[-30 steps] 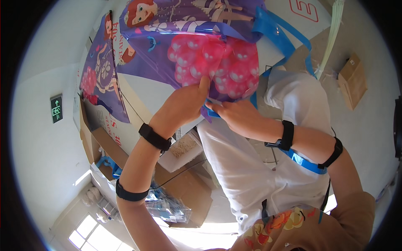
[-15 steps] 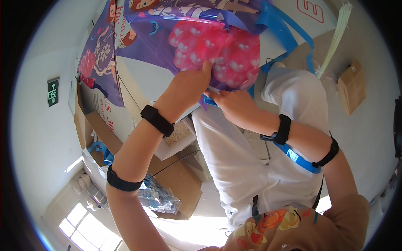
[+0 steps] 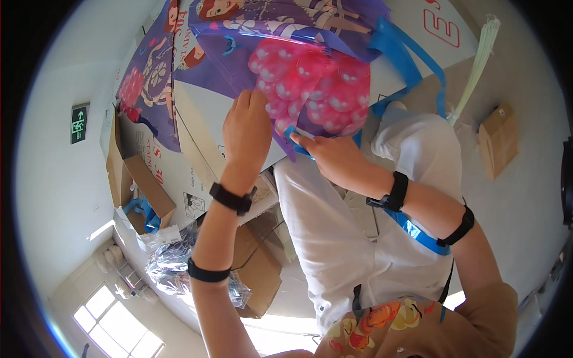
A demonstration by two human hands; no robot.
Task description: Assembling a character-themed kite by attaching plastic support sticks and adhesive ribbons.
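Observation:
A purple printed plastic sheet [image 3: 239, 71], with a cartoon princess and glossy pink balls, lies over a white carton [image 3: 206, 110]. My left hand [image 3: 248, 122] is at the sheet's lower left edge. Its back faces up and its fingers are bent together; what they hold, if anything, is hidden. At the sheet's lower tip my right hand [image 3: 331, 155] pinches a blue ribbon [image 3: 290, 132] between thumb and fingers. Close to that hand, a pointed purple corner [image 3: 285, 149] hangs over the carton's edge. A longer blue ribbon [image 3: 406, 62] loops across the carton to the right.
Another printed sheet [image 3: 146, 89] lies at the left. Below it stands an opened cardboard box [image 3: 156, 188] with blue strips inside. Clear plastic packaging [image 3: 170, 262] lies near my left forearm. At the right are a bundle of pale thin sticks [image 3: 477, 65] and a brown paper bag [image 3: 501, 137].
My left hand has moved left, away from my right hand, uncovering part of the pink balls and the sheet's lower tip. My right hand keeps its pinch on the blue ribbon.

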